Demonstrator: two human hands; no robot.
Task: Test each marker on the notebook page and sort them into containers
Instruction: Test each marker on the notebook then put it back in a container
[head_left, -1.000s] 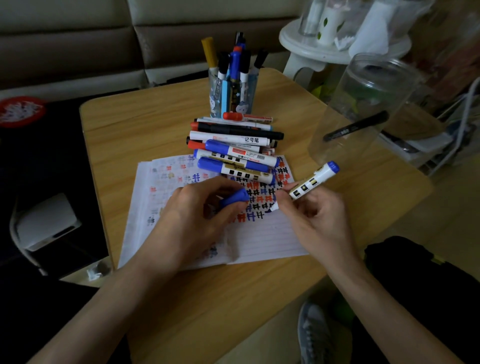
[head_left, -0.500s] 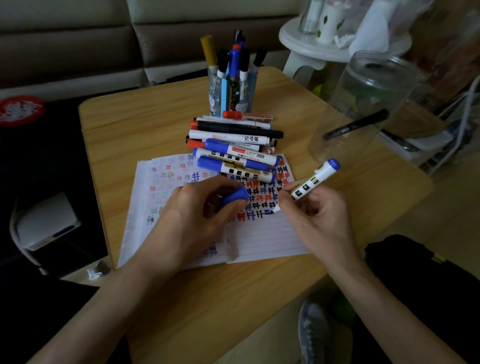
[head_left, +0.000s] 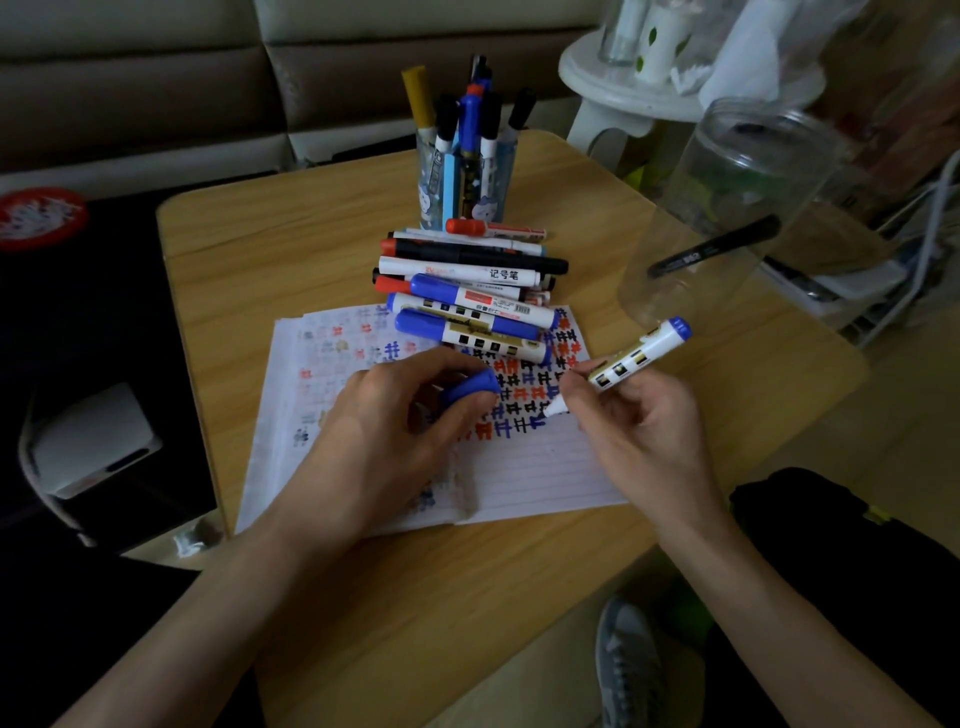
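My right hand (head_left: 631, 434) grips a white marker with a blue end (head_left: 641, 352), its tip down on the notebook page (head_left: 540, 467) among rows of red, blue and black test marks. My left hand (head_left: 395, 421) rests on the page and pinches the marker's blue cap (head_left: 470, 387). A pile of several markers (head_left: 467, 291) lies at the page's far edge. Behind the pile stands a clear cup of upright markers (head_left: 462, 176). A tall clear jar (head_left: 737, 208) at the right holds one black marker (head_left: 714, 252).
The small wooden table (head_left: 363, 597) ends close at the right and front. A white stool (head_left: 623, 88) with bottles stands beyond the jar. A sofa runs along the back. A white box sits on the floor at the left, and a shoe shows below the table.
The marker's tip has shifted slightly down and right across the page. My left hand has stayed put with the cap.
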